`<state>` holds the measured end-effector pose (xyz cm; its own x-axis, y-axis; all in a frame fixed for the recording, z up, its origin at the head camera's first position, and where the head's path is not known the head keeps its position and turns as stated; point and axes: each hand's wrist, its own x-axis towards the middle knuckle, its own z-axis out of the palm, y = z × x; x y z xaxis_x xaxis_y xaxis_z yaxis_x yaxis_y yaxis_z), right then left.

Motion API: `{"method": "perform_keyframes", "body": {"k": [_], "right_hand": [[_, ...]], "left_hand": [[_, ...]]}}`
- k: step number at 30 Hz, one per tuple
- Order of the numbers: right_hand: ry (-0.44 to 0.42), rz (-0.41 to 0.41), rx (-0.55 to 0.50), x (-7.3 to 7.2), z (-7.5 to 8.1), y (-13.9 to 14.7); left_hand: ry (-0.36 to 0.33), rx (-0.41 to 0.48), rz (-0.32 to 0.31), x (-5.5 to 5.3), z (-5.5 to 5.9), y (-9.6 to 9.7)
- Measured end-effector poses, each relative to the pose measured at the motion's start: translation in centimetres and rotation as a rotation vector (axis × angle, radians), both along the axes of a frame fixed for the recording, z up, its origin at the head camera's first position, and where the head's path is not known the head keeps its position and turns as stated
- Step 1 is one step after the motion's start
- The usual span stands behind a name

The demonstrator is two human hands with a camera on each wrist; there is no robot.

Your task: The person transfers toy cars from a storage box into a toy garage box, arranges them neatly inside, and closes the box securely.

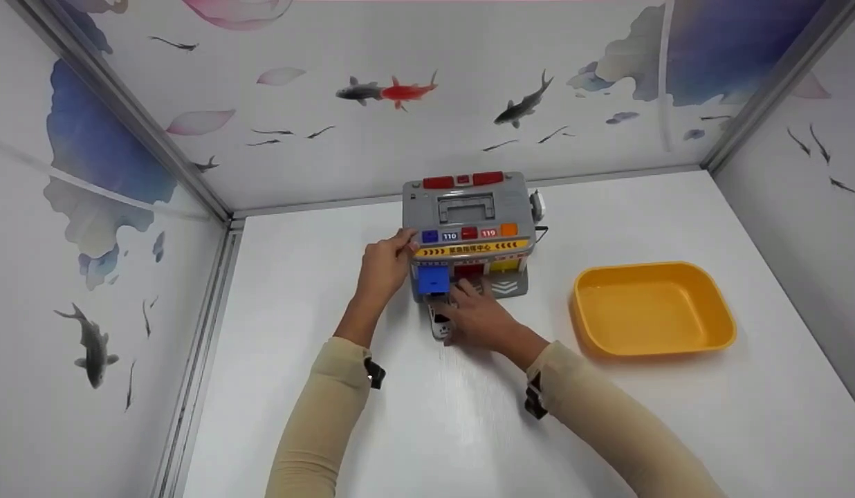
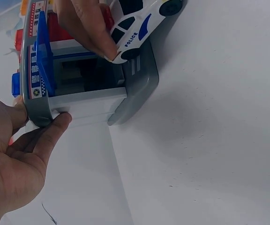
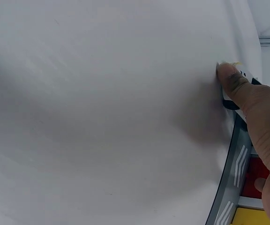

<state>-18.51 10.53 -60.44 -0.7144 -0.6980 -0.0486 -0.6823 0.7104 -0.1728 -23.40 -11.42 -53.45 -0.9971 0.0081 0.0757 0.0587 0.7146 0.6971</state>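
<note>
A grey toy police and fire station point(image 1: 415, 202) stands at the back of the table, red lights and coloured buttons on its roof. Its blue door point(image 1: 434, 279) is lifted, and a dark bay shows beneath it in the left wrist view. My left hand point(image 1: 384, 268) grips the station's left front corner between thumb and fingers. With my right hand point(image 1: 484, 321) I hold a white toy police car point(image 2: 142, 29) tilted at the front of that bay. The red door point(image 1: 469, 270) and yellow door point(image 1: 506, 265) are down, partly hidden behind the right hand.
An orange-yellow plastic basin point(image 1: 652, 315) sits to the right of the station on the white table point(image 1: 414, 429). Panels printed with fish and petals point(image 1: 434, 138) enclose the back and sides. A white part point(image 1: 537, 206) juts from the station's right side.
</note>
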Motion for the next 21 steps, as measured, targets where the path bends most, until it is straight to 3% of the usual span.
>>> {"method": "perform_keyframes", "body": {"k": [6, 12, 21], "right_hand": [[-0.007, -0.059, -0.010, -0.06, -0.33, -0.36], [0.026, -0.035, -0.026, -0.08, -0.50, -0.34], [0.001, -0.038, 0.017, -0.14, -0.50, -0.61]], "left_hand": [[-0.010, 0.002, 0.009, 0.04, 0.05, 0.13], [-0.021, 0.005, 0.019, 0.04, 0.13, 0.16], [-0.035, 0.001, 0.018, 0.08, 0.26, 0.16]]}}
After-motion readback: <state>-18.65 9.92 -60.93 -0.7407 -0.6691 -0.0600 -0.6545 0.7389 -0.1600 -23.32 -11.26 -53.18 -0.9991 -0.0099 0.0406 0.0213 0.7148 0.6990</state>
